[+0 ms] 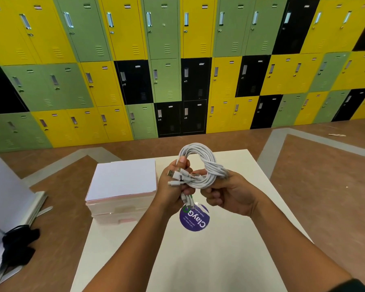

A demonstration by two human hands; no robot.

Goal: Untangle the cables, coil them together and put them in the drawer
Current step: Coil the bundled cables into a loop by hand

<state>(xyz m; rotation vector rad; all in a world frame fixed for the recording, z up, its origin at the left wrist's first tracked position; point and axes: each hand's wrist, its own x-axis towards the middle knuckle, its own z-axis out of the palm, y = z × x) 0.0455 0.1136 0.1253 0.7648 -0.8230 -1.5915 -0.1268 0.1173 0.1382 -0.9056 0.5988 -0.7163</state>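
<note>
A bundle of white cables (pixel 200 167), coiled into a loop, is held above the middle of the white table (pixel 219 260), pinched at its connector ends by the left hand (pixel 173 186) and gripped around its side by the right hand (pixel 226 192). The loops could likely spring apart if either grip is loosened. A closed drawer unit (pixel 122 199) sits at the table's far left corner, and a purple sticker (pixel 195 218) lies below the hands.

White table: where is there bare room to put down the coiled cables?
The white table is bare near the person, below the round purple sticker, and along its right edge. The left far corner is crowded by the pale pink drawer unit.
</note>
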